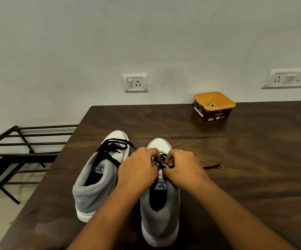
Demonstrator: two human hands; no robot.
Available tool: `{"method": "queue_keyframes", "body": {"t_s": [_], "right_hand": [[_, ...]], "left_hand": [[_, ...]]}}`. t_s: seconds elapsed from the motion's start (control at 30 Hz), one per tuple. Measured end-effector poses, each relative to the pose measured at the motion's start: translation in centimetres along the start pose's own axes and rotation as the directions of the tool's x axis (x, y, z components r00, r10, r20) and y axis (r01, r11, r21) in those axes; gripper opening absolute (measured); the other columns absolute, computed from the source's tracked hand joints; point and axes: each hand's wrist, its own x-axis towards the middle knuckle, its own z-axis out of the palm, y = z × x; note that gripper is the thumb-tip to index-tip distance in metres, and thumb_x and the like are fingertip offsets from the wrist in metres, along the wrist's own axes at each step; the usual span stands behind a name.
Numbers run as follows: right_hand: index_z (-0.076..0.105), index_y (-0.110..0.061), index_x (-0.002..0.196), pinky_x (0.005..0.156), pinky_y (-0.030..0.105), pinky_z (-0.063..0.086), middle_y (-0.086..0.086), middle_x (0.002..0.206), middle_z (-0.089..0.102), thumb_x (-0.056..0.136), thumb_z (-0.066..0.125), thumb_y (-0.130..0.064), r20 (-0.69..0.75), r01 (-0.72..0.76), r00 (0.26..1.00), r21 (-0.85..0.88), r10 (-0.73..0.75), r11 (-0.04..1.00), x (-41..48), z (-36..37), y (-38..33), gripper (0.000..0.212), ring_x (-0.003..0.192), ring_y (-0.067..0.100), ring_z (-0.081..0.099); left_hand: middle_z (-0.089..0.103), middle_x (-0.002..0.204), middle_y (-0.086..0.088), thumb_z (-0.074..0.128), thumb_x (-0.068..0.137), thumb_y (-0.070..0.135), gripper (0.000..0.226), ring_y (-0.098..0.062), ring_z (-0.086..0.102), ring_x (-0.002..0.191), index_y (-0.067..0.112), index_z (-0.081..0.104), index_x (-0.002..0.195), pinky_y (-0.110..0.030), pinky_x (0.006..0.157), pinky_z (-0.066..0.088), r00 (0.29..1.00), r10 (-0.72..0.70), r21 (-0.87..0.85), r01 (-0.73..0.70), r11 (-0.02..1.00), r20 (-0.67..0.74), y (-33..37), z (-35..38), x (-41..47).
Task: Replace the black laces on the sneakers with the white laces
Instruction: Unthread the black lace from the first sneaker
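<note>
Both sneakers stand side by side on the table (pixel 245 177), toes toward the wall; the left hand (pixel 139 168) and the right hand (pixel 182 168) meet over the eyelets of the worked sneaker (pixel 159 213), fingers curled and pinching its black lace (pixel 161 160); one free end (pixel 213 166) trails onto the table. Recommended procedure: steady the tongue; slacken each crossing in turn; draw the lace out one eyelet at a time; avoid jerking, since the shoe could slide. The other sneaker (pixel 95 179) is fully laced in black. The surface is dark wood grain; an orange tub (pixel 213 105) stands near the far edge, contents pale and unidentifiable; white laces are not discernible. A wall socket (pixel 136 83) sits behind; a metal rack (pixel 19 147) stands beside the table.
</note>
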Motion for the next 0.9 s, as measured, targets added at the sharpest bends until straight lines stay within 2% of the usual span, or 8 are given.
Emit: {"method": "queue_keyframes", "body": {"t_s": [0.13,0.2,0.33,0.47,0.57,0.67,0.83,0.9], "right_hand": [[0.061,-0.022,0.073,0.063,0.023,0.041,-0.001,0.080,0.064,0.078,0.066,-0.020,0.013,-0.057,0.998,0.116,0.056,0.992,0.2,-0.1,0.3,0.007,0.081,0.018,0.062],[0.064,-0.021,0.075,0.064,0.023,0.042,0.000,0.080,0.065,0.078,0.065,-0.021,0.010,-0.054,0.999,0.120,0.053,0.991,0.2,-0.1,0.3,0.003,0.082,0.019,0.063],[0.061,-0.023,0.074,0.065,0.023,0.043,0.001,0.082,0.067,0.077,0.064,-0.020,-0.030,-0.051,0.998,0.126,0.055,0.991,-0.2,0.0,0.2,0.005,0.082,0.019,0.063],[0.058,-0.022,0.076,0.060,0.023,0.040,-0.002,0.077,0.063,0.079,0.062,-0.016,-0.121,-0.028,0.992,0.136,0.045,0.990,-1.2,0.4,-0.2,0.008,0.076,0.017,0.060],[0.055,-0.024,0.079,0.058,0.024,0.039,-0.002,0.077,0.061,0.081,0.060,-0.016,-0.190,0.000,0.981,0.141,0.027,0.990,-2.2,0.3,-0.8,0.010,0.076,0.018,0.059],[0.054,-0.025,0.079,0.061,0.027,0.042,0.000,0.080,0.061,0.081,0.054,-0.012,-0.237,0.013,0.971,0.152,0.024,0.988,-3.3,0.3,-1.2,0.013,0.078,0.022,0.059],[0.058,-0.024,0.090,0.071,0.030,0.049,0.004,0.089,0.067,0.086,0.053,-0.013,-0.227,-0.021,0.973,0.134,0.051,0.991,-4.1,0.2,-0.9,0.012,0.086,0.024,0.062],[0.058,-0.023,0.092,0.070,0.028,0.046,0.003,0.090,0.067,0.088,0.053,-0.014,-0.244,-0.029,0.968,0.124,0.059,0.992,-3.7,-0.1,-0.5,0.011,0.088,0.025,0.061]], "left_hand": [[0.045,0.101,0.007,0.045,0.092,0.028,0.006,-0.018,0.052,0.092,0.030,0.049,0.096,-0.030,0.064,0.036,0.991,0.128,0.072,-0.130,0.989,0.041,-0.2,0.6,0.1],[0.045,0.105,0.003,0.045,0.093,0.026,0.006,-0.020,0.050,0.095,0.027,0.049,0.097,-0.033,0.070,0.040,0.985,0.145,0.045,-0.150,0.988,0.098,-0.6,0.8,0.4],[0.043,0.114,-0.001,0.048,0.091,0.011,0.011,-0.023,0.041,0.113,0.019,0.056,0.092,-0.033,0.099,0.035,0.962,0.069,-0.290,0.011,0.957,0.265,-0.6,1.0,0.9],[0.048,0.114,-0.005,0.054,0.077,0.023,0.017,-0.017,0.050,0.103,0.017,0.055,0.093,-0.029,0.077,0.042,0.906,-0.193,-0.598,0.397,0.696,0.378,0.6,0.0,0.9],[0.051,0.083,-0.002,0.053,0.074,0.015,0.002,-0.012,0.048,0.076,0.015,0.052,0.072,-0.031,0.069,0.041,0.919,-0.067,-0.577,0.300,0.760,0.389,1.9,-1.2,0.8],[0.036,0.058,-0.009,0.049,0.071,0.002,0.014,-0.021,0.033,0.058,0.005,0.046,0.058,-0.041,0.059,0.028,0.935,-0.019,-0.615,0.249,0.748,0.355,2.3,-1.4,0.1],[0.040,0.060,-0.010,0.051,0.079,-0.002,0.030,-0.022,0.038,0.065,0.014,0.045,0.054,-0.037,0.063,0.029,0.944,-0.135,-0.678,0.312,0.666,0.302,1.7,0.0,-1.3],[0.046,0.068,-0.014,0.052,0.084,-0.001,0.028,-0.023,0.043,0.071,0.013,0.047,0.059,-0.037,0.068,0.034,0.941,-0.194,-0.746,0.339,0.573,0.278,2.1,0.3,-1.3]]}}
